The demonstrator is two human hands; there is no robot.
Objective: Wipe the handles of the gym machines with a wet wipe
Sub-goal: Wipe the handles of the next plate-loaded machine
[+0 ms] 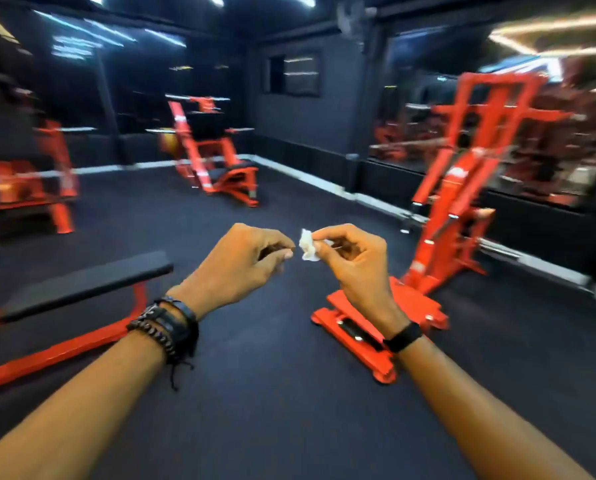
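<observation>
A small crumpled white wet wipe [307,249] was pinched between the thumb and fingertips of the right hand [353,263], held up in front of the body above the dark floor [262,393]. The left hand [241,263] was raised just beside it, its fingers curled with thumb and forefinger pressed together; whether anything was held there could not be told, and a narrow gap was seen between its fingertips and the wipe. Dark bracelets [166,325] were worn on the left wrist and a black band [403,337] on the right.

No machine handle was touched by the wipe. A red upright machine [462,188] was seen to the right, beyond the right hand, with its red base plate [355,351] lying on the floor under the right wrist. A black padded bench on a red frame [82,289] was seen to the left, well apart from the hands. Further red machines [213,154] were seen blurred toward the far wall, and mirrors [531,133] were mounted along the right side.
</observation>
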